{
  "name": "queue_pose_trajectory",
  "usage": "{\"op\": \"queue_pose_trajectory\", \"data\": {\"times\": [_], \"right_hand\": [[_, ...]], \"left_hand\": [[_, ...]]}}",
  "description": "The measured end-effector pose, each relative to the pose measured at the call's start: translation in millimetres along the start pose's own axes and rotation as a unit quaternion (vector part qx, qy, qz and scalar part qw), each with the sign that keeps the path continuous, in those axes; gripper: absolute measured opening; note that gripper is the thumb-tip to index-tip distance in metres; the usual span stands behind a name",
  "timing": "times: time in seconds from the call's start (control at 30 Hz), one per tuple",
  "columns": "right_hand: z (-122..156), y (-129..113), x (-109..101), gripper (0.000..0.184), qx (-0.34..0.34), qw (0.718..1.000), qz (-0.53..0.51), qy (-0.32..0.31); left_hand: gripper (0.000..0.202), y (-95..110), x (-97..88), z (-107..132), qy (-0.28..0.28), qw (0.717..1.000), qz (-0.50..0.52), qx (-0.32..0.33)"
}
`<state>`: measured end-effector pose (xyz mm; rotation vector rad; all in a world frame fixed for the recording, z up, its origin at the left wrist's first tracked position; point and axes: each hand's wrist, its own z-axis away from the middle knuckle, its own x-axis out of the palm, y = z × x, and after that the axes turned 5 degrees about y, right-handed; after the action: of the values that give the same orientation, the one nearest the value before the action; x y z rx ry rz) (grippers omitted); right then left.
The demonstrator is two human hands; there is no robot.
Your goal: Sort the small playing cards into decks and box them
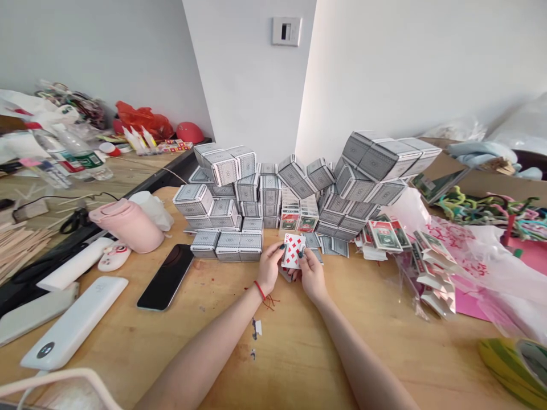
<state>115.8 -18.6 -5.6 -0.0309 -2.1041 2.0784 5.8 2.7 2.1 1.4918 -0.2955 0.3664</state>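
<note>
Between my hands is a playing card (293, 251), a red eight of diamonds facing up, with at least one more card edge showing below it. My left hand (270, 266) pinches its left side and my right hand (313, 275) its right side, thumbs on the face. How many cards are under the top one I cannot tell. Just behind, small card boxes (290, 222) with red and green fronts stand among stacked decks (239, 244) with grey patterned backs. Loose face-down cards (334, 246) lie to the right of my hands.
A black phone (166, 278), a white power bank (74, 322) and a pink cup (127, 225) lie left. Tall leaning deck piles (380, 159) rise at right, beside opened card boxes (436, 267), plastic wrap (491, 256) and a yellow tape roll (508, 370). A wall is behind.
</note>
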Motion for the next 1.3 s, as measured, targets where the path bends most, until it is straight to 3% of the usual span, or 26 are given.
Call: {"op": "queue_pose_trajectory", "data": {"times": [0.17,0.3,0.5,0.7,0.93,1.3], "right_hand": [[0.6,-2.7,0.0,0.045,0.010,1.000,-0.028,-0.003],[-0.1,-5.8,-1.3,0.056,0.016,0.999,-0.031,-0.003],[-3.7,-1.1,-4.5,0.051,0.023,1.000,-0.013,0.000],[-9.0,6.8,-10.6,0.036,-0.031,0.998,0.045,0.040],[-4.1,-1.8,-11.0,0.052,-0.027,1.000,0.004,0.009],[-6.5,0.5,-10.2,0.049,-0.008,1.000,-0.026,-0.005]], "left_hand": [[0.031,-2.3,-1.8,-2.2,0.043,0.994,-0.087,0.041],[0.035,-1.7,-1.1,-0.9,0.046,0.992,-0.108,0.049],[0.043,4.6,0.4,3.2,0.020,0.993,-0.111,0.044],[0.043,6.5,-3.1,4.5,0.010,0.986,-0.149,0.073],[0.036,3.8,-4.6,7.1,0.013,0.969,-0.208,0.133],[0.032,2.4,-4.3,7.2,0.020,0.967,-0.214,0.139]]}}
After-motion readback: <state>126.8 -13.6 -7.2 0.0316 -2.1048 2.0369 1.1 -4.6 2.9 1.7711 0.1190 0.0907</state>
